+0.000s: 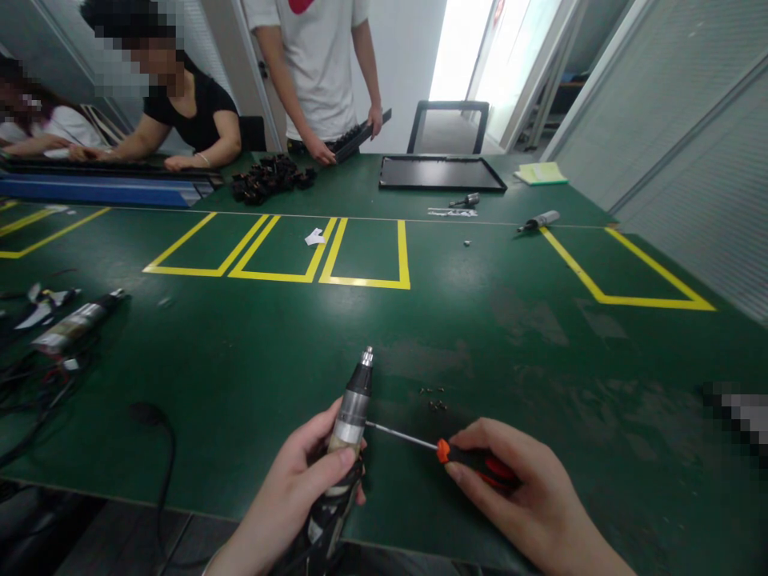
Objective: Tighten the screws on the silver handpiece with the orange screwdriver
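My left hand is wrapped round an electric screwdriver, a silver and black cylinder whose bit end points up and away from me. In my right hand is a screwdriver with an orange and black handle, pinched between thumb and fingers. Its thin shaft reaches left, and the tip meets the side of the electric screwdriver's body. Just beyond the shaft, several small screws lie on the green table. My left fingers partly hide the tool's lower body.
Another electric screwdriver and tangled cables lie at left. Yellow tape outlines mark the tabletop. Farther back are a black frame panel, a pile of black parts and two more drivers. Across the table, a standing person holds a black strip; others sit left.
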`<state>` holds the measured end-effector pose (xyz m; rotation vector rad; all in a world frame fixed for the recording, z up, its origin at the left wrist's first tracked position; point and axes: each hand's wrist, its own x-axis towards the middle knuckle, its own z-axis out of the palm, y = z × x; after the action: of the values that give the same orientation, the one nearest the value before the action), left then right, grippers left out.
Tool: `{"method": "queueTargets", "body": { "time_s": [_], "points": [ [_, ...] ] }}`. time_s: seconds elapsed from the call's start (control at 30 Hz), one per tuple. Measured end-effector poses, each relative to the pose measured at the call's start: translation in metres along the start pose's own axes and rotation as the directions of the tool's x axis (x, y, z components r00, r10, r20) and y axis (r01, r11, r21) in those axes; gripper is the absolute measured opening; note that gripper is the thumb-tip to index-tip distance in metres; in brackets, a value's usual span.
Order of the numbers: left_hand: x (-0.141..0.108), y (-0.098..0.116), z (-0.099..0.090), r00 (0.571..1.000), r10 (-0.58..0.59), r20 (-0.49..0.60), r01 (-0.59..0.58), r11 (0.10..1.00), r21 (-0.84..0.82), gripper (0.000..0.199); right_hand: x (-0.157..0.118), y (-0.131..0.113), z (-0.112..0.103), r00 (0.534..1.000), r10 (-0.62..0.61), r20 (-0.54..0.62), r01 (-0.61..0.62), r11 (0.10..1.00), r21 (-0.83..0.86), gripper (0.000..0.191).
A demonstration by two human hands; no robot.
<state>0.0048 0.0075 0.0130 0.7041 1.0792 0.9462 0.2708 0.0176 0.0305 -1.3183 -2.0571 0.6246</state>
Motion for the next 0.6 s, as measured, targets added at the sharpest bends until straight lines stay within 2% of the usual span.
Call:
{"method": "queueTargets", "body": {
  "time_s": [0.33,0.6],
  "points": [
    [0.0003,0.0008,-0.0021,1.0,-0.01,0.029,0.009,0.999,0.031,0.064,-0.0013,-0.0007,-0.0006,0.992,0.044,0.115,-0.054,0.995,0.084,0.027],
    [0.0012,0.002,-0.0014,1.0,-0.003,0.028,0.002,0.999,0.036,0.067,0.0003,-0.0046,-0.0024,0.999,0.04,0.018,-0.041,0.997,0.066,0.01]
  ]
}}
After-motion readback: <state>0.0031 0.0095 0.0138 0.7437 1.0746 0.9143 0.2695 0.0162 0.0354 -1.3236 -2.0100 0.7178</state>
